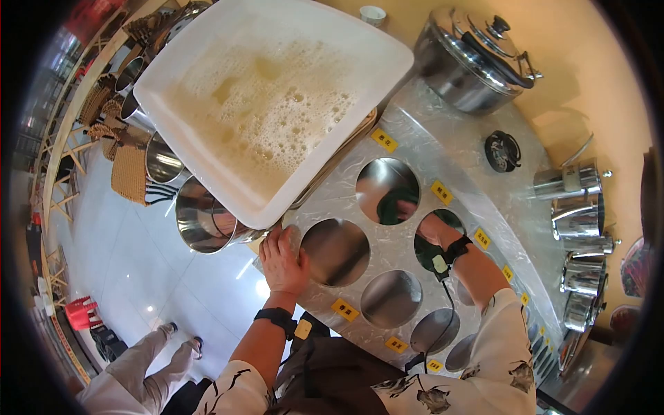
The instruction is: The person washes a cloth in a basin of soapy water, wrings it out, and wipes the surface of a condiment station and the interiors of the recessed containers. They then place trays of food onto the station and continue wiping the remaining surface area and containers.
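Observation:
My left hand (pixel 284 264) lies on the counter's left edge, beside a round hole, with its fingers stretched out and nothing held. My right hand (pixel 436 229) reaches down into another round hole of the speckled grey counter (pixel 443 138), its fingers mostly hidden below the rim. A dark green cloth (pixel 451 219) shows around it, seemingly in its grip. Through the neighbouring hole (pixel 382 176), dark green and a bit of a hand show against shiny metal. Yellow labels (pixel 384 140) with writing are stuck beside the holes.
A white basin (pixel 394 59) of foamy, cloudy water stands at the upper left of the counter. A lidded steel pot (pixel 453 66) stands at the back. Steel containers (pixel 579 218) line the right side. Steel buckets (pixel 200 218) stand left. Another person's legs (pixel 149 356) show at lower left.

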A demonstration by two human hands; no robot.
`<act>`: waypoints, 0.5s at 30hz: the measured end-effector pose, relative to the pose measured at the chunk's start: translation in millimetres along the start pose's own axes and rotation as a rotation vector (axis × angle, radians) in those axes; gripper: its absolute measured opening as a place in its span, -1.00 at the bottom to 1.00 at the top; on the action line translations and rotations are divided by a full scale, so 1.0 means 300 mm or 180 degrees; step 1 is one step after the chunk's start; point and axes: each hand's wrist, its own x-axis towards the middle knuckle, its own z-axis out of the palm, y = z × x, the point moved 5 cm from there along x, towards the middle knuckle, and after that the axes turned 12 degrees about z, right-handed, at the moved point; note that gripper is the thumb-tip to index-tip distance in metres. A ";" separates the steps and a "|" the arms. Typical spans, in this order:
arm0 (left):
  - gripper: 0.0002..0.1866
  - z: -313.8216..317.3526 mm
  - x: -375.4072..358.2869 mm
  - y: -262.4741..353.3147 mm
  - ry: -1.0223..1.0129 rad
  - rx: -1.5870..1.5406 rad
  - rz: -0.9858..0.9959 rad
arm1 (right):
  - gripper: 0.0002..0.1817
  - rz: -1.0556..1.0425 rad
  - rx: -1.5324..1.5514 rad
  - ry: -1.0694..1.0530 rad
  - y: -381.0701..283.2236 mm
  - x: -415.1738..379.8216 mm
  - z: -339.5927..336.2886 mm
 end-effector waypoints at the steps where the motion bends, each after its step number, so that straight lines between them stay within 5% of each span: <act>1: -0.37 0.003 -0.001 -0.003 -0.0007 0.0016 -0.0033 | -0.62 0.0113 0.0120 -0.0136 0.015 0.018 0.007; 15: -0.37 0.008 0.002 -0.005 0.0076 0.0103 0.0052 | -0.74 0.1445 0.0101 -0.1144 0.136 0.004 0.109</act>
